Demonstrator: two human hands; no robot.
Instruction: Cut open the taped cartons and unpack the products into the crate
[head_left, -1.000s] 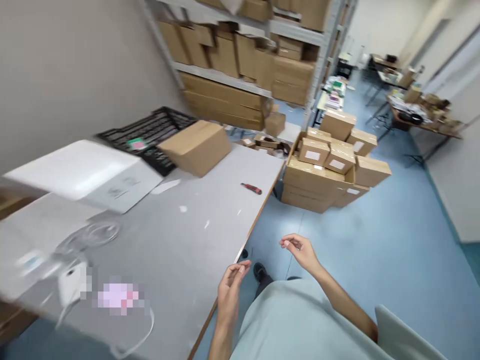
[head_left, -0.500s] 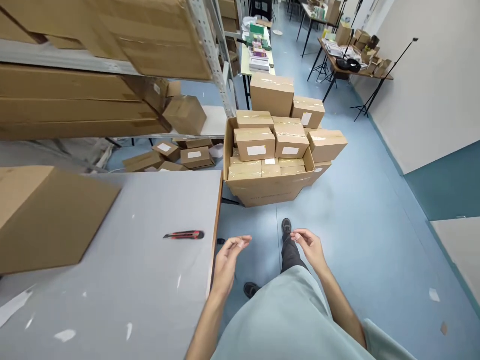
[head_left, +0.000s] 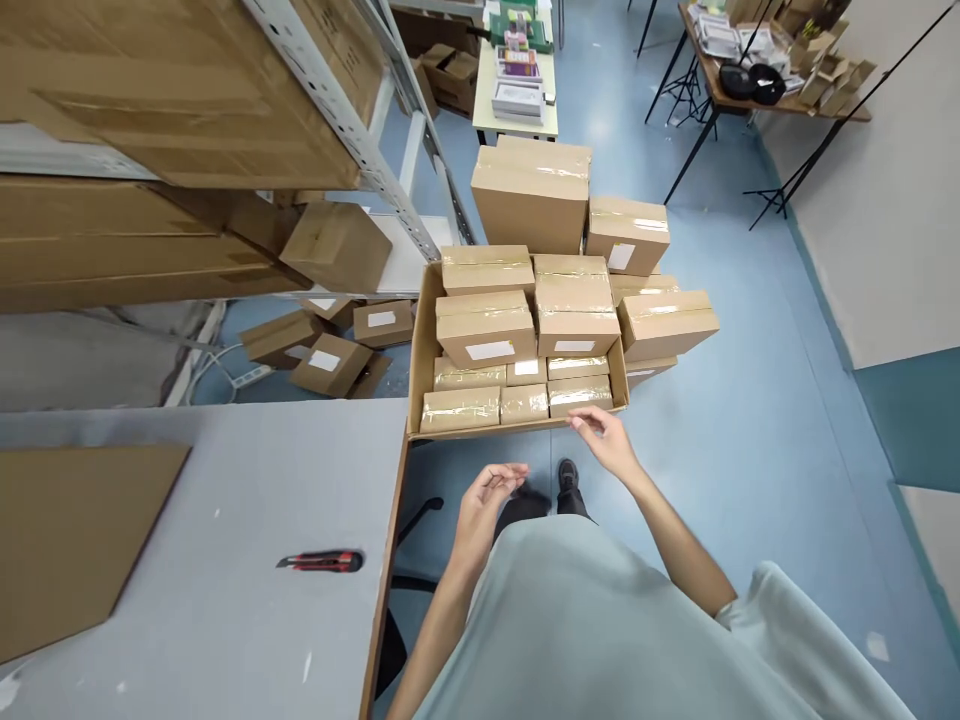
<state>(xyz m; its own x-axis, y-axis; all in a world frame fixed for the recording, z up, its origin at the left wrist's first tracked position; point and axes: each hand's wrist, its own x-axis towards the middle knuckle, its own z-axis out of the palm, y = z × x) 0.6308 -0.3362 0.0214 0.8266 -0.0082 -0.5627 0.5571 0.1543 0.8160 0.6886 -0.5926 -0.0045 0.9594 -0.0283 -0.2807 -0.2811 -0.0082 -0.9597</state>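
My left hand (head_left: pixel 486 505) hovers between the table edge and my body, fingers loosely bent and nothing in it. My right hand (head_left: pixel 604 442) is also empty, its fingertips overlapping the front right rim of a large open carton (head_left: pixel 487 431); I cannot tell if they touch. Taped cardboard boxes fill this carton in layers. Two labelled boxes, a left one (head_left: pixel 486 325) and a right one (head_left: pixel 576 330), rise above the rim. Small taped boxes (head_left: pixel 461 408) line the front. A red and black utility knife (head_left: pixel 321 561) lies on the grey table (head_left: pixel 247 500) at my left.
More boxes (head_left: pixel 667 322) stack right of the carton, with a large box (head_left: pixel 532 195) behind. A metal rack (head_left: pixel 352 130) holding cartons stands at the left. Loose boxes (head_left: pixel 330 365) lie under it. A flat-sided cardboard box (head_left: pixel 75 540) rests on the table. Blue floor (head_left: pixel 750 480) extends right.
I have stepped nearer to the carton, which now sits closer to me. My right hand has reached forward to its rim. Both hands stay empty; the knife still lies on the table.
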